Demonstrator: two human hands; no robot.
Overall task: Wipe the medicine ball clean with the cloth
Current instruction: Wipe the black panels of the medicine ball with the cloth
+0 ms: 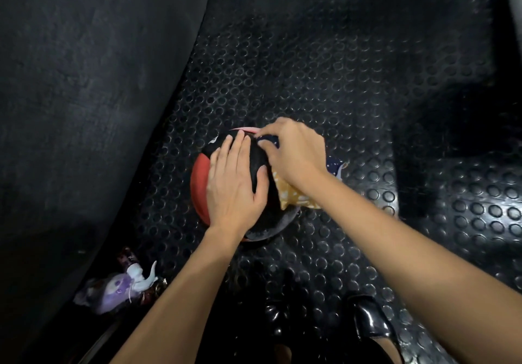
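Wiping looks mid-way: medicine ball (201,185) sits on the studded floor (339,81) at frame centre, left hand (236,182) flat and released steadying it, right hand (293,151) grasping the cloth (293,197) against its upper right side, cleaned share unclear.

Black rubber floor (353,86) with raised round studs fills the right and far side. A dark, matt wall (84,81) rises on the left. Light is dim.
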